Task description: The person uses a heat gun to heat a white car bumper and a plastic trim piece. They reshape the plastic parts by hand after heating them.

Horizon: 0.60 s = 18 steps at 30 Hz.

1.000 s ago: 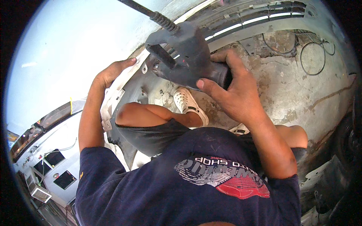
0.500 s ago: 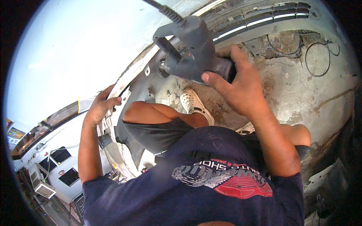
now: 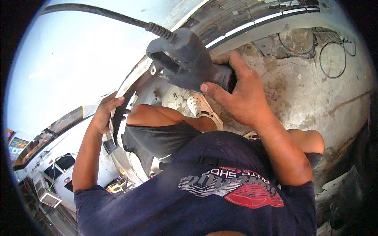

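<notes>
My right hand is wrapped round the dark barrel of a black corded power tool, thumb along its side. The tool has a loop handle and a ribbed cable sleeve, and its cable arcs off to the upper left. Its working end is hidden. My left hand grips the edge of a long, pale, curved car body panel, its fingers partly hidden behind the rim. The panel runs diagonally from upper centre down past my left leg.
A slatted bumper piece lies across the top. Looped black cables rest on the stained concrete floor at the right. My bent knees and white clog are below the tool. Dark parts line the right rim; a white framed item sits lower left.
My left hand has slid down along the panel's edge from one second ago. The tool has tilted, its cable now arcing leftward, and my right hand still holds it.
</notes>
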Each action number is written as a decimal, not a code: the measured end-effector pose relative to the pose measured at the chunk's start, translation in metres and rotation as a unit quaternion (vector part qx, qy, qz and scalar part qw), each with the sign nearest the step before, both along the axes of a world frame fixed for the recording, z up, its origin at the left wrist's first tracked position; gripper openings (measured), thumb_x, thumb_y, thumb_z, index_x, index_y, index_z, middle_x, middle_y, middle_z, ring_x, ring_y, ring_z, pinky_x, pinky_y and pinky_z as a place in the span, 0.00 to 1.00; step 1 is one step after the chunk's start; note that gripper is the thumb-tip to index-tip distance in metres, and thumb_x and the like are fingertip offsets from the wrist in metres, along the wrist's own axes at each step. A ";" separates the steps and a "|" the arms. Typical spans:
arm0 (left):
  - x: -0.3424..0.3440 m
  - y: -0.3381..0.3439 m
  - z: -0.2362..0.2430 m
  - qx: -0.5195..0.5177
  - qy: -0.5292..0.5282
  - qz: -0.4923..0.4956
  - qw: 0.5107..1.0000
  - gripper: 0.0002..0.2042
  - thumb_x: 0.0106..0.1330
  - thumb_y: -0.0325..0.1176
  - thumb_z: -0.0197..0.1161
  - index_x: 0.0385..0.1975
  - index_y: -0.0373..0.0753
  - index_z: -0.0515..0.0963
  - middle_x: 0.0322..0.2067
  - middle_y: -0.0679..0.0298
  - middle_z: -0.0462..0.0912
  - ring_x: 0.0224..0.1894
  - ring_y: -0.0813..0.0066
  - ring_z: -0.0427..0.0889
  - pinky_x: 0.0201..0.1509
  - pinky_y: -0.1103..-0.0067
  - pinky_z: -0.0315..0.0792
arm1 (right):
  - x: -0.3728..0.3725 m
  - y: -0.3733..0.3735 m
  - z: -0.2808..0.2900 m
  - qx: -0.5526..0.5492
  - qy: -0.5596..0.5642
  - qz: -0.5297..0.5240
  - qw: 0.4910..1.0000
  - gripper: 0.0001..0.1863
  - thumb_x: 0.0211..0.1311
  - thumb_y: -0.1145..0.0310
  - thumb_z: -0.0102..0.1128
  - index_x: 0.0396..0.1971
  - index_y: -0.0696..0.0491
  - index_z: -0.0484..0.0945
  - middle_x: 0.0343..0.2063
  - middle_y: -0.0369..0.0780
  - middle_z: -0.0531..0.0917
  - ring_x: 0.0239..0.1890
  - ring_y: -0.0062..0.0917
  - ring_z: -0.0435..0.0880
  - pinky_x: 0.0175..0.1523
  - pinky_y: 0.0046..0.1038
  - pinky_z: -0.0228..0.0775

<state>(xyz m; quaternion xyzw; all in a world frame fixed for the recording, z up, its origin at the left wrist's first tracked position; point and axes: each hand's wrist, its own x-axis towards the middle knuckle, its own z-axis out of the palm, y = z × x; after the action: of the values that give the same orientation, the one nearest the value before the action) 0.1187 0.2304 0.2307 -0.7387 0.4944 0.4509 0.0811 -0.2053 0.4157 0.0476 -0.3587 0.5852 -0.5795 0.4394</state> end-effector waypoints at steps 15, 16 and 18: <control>0.005 0.023 -0.023 -0.059 0.035 0.000 0.998 0.33 0.68 0.34 0.73 0.73 0.31 0.76 0.45 0.62 0.87 0.44 0.73 0.84 0.49 0.75 0.79 | -0.013 -0.004 -0.003 0.012 0.127 0.031 0.991 0.30 0.58 0.60 0.81 0.59 0.54 0.82 0.51 0.53 0.87 0.58 0.53 0.86 0.64 0.46 0.77; 0.005 0.025 -0.024 -0.063 0.035 0.000 0.997 0.32 0.68 0.34 0.74 0.72 0.30 0.77 0.45 0.62 0.87 0.43 0.73 0.84 0.50 0.75 0.79 | -0.018 -0.004 0.006 0.018 0.106 0.045 0.993 0.31 0.58 0.61 0.81 0.60 0.56 0.81 0.53 0.53 0.87 0.59 0.53 0.85 0.65 0.46 0.77; 0.005 0.024 -0.023 -0.062 0.038 -0.011 0.997 0.31 0.68 0.33 0.74 0.72 0.30 0.77 0.45 0.62 0.87 0.43 0.74 0.83 0.50 0.75 0.78 | -0.021 -0.001 0.004 0.004 0.127 0.010 0.992 0.31 0.58 0.63 0.81 0.60 0.57 0.81 0.52 0.53 0.87 0.57 0.53 0.86 0.64 0.45 0.78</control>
<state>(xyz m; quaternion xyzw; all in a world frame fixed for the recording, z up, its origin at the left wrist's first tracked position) 0.1232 0.2540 0.2075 -0.7192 0.5323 0.4460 0.0210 -0.2263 0.4150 0.0517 -0.4333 0.6347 -0.5228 0.3688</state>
